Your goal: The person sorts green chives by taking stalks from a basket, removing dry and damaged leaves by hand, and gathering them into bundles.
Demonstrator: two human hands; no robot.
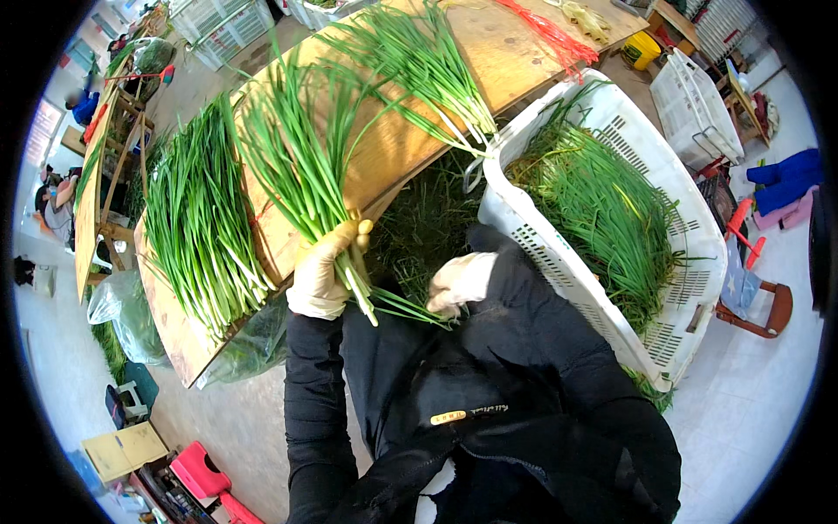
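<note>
My left hand [322, 275], in a pale glove, grips a bunch of garlic chives [308, 177] near the white stem ends. The leaves fan out away from me over the wooden table [386, 164]. Low in front of my apron [419, 393], my right hand [461, 285], also gloved, has its fingers curled around a few thin chive blades [406, 308] beside the stem ends of the bunch. A thick row of chives [203, 229] lies on the table left of my left hand. Another, looser pile of chives [432, 72] rests farther along, its stems reaching over the table edge.
A white plastic crate [569, 255] at my right holds a heap of untidy chives [609, 203]. Red plastic ties [550, 33] and a yellowish glove [582, 19] lie on the table's far end. Dark green scraps [425, 216] cover the area below the edge. People sit at far left.
</note>
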